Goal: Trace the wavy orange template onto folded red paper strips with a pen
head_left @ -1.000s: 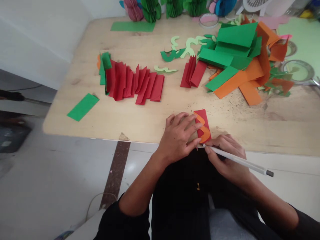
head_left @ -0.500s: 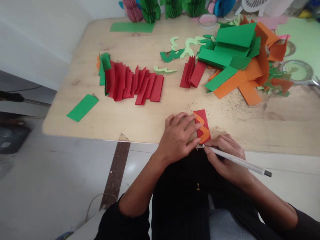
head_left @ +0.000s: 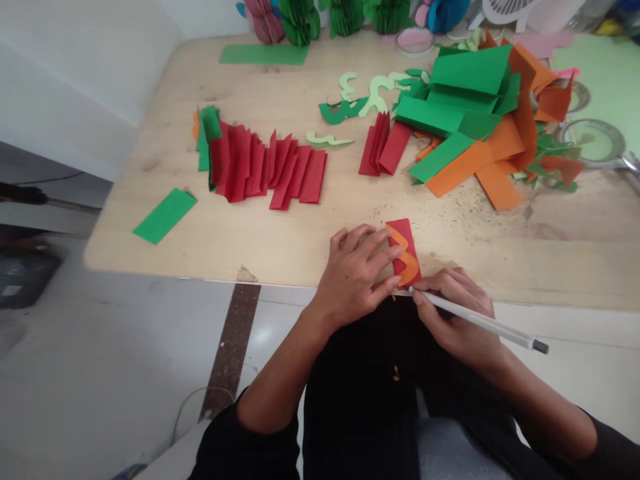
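Observation:
A small red paper piece [head_left: 411, 233] lies at the table's front edge, with a wavy orange cutout [head_left: 410, 269] on top of it. My left hand [head_left: 353, 277] rests flat with fingers apart, its fingertips pressing on the orange cutout's left side. In my right hand [head_left: 453, 307] is a white pen [head_left: 485, 323], pinched near its tip. That tip is at the lower right end of the orange cutout, over the red paper. The pen's dark end points to the lower right.
Folded red papers [head_left: 260, 167] stand left of centre, a green strip [head_left: 165, 216] nearer the left edge. Green sheets [head_left: 470, 73] and orange strips [head_left: 500, 183] are heaped at the right, near scissors [head_left: 620, 150]. Paper honeycomb shapes [head_left: 345, 15] line the back.
My right hand and the pen have shifted slightly to the right along the cutout's lower end. My left hand and the papers stay in place.

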The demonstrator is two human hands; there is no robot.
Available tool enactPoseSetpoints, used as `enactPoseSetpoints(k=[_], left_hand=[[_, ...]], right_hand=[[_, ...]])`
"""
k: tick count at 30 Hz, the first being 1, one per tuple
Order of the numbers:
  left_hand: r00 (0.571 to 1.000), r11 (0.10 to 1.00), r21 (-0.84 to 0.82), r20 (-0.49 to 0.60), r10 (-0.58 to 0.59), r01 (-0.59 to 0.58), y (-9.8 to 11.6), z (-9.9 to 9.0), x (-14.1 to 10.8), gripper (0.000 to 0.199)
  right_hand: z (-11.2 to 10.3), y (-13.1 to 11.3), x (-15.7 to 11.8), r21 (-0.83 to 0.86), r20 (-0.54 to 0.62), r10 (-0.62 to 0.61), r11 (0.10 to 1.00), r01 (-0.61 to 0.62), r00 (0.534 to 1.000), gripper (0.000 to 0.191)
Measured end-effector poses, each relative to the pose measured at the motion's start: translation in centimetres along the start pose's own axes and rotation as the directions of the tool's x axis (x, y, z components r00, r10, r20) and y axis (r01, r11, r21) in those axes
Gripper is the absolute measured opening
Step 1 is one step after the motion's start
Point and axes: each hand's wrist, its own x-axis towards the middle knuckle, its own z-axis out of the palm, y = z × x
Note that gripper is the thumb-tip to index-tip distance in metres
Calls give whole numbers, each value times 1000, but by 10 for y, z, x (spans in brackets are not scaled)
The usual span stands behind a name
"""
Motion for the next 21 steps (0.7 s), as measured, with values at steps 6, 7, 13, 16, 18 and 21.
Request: enactPoseSetpoints(k=[6, 7, 13, 16, 18, 21], left_hand=[[1000, 1000, -9, -4, -1, 0, 0, 0, 0, 35], [1000, 1000, -10, -5, 1, -1, 0, 0, 0, 35], [1000, 1000, -14, -1, 0, 0, 0, 0, 0, 36], [1000, 1000, -13, 2, -3, 3, 0, 0, 0, 36], [1000, 1000, -14, 0, 0, 0, 0, 1, 0, 36], [1000, 1000, -13, -3, 2, -2, 0, 1, 0, 36]], right_hand=[[-1, 2, -1, -14, -10, -4, 1000, 4, 1000, 6], [-2, 2, -1, -14, -14, -7, 1000, 7, 1000, 6], [-4, 5, 0, -32, -38, 8, 999, -9, 999, 5], [-5, 7, 0, -34, -51, 6, 999, -8, 999, 4], [-6, 8, 0, -40, -53, 10, 999, -12, 999, 5], [-6, 8, 1, -54, -69, 22, 998, -26, 997, 6]])
